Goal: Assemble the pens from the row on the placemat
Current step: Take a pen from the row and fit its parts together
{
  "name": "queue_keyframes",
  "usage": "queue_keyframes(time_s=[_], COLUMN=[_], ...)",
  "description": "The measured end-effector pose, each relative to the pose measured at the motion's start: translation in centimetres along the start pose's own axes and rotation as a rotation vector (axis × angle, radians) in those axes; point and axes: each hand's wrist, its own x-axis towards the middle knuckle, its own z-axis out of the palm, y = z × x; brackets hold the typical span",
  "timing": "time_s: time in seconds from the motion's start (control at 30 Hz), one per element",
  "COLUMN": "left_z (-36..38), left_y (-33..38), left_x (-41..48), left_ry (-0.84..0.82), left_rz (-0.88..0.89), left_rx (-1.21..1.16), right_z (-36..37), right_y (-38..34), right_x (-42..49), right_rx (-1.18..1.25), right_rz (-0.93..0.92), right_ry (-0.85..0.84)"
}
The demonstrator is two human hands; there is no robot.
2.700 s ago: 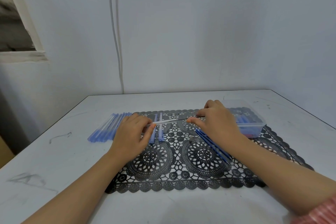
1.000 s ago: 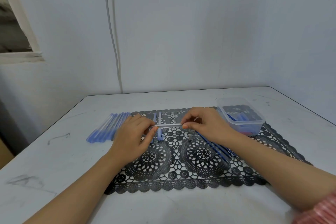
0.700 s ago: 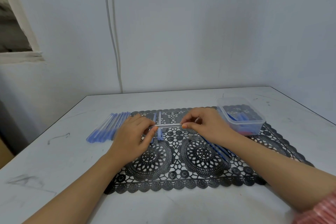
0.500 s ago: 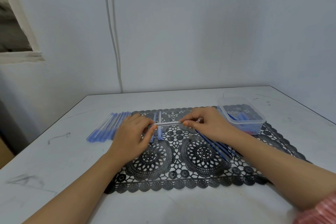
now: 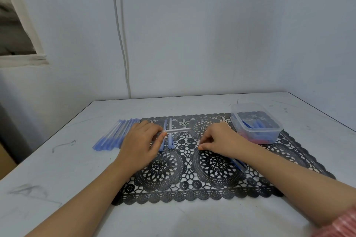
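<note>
My left hand [image 5: 138,146] pinches the left end of a clear pen barrel [image 5: 178,130], held level just above the black lace placemat [image 5: 192,177]. Two blue-ended pens [image 5: 170,139] lie side by side under the barrel. My right hand [image 5: 221,139] rests on the mat apart from the barrel, its fingers curled down over the top of a row of thin dark blue refills [image 5: 238,166]. The hand and forearm hide most of that row. Whether the fingers pinch a refill is not visible.
Several clear pens with blue ends [image 5: 113,135] lie in a row on the white table [image 5: 57,169], just left of the mat. A clear plastic box [image 5: 257,134] with blue and red small parts stands at the mat's far right corner. A wall is close behind.
My right hand has let go of the barrel's right end and dropped toward me onto the refill row. The left hand keeps the barrel in place.
</note>
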Motion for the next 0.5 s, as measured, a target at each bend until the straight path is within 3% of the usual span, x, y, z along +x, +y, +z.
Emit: queue_keyframes(time_s=[0.23, 0.5], left_z=[0.03, -0.04], left_y=[-0.02, 0.13], left_x=[0.05, 0.10], left_ry=[0.007, 0.006], left_rz=[0.010, 0.013], left_rx=[-0.005, 0.002], right_z=[-0.10, -0.68], right_y=[-0.13, -0.51], right_x=[-0.13, -0.29], right_rx=[0.055, 0.425], right_rz=[0.015, 0.073], right_ry=[0.022, 0.202])
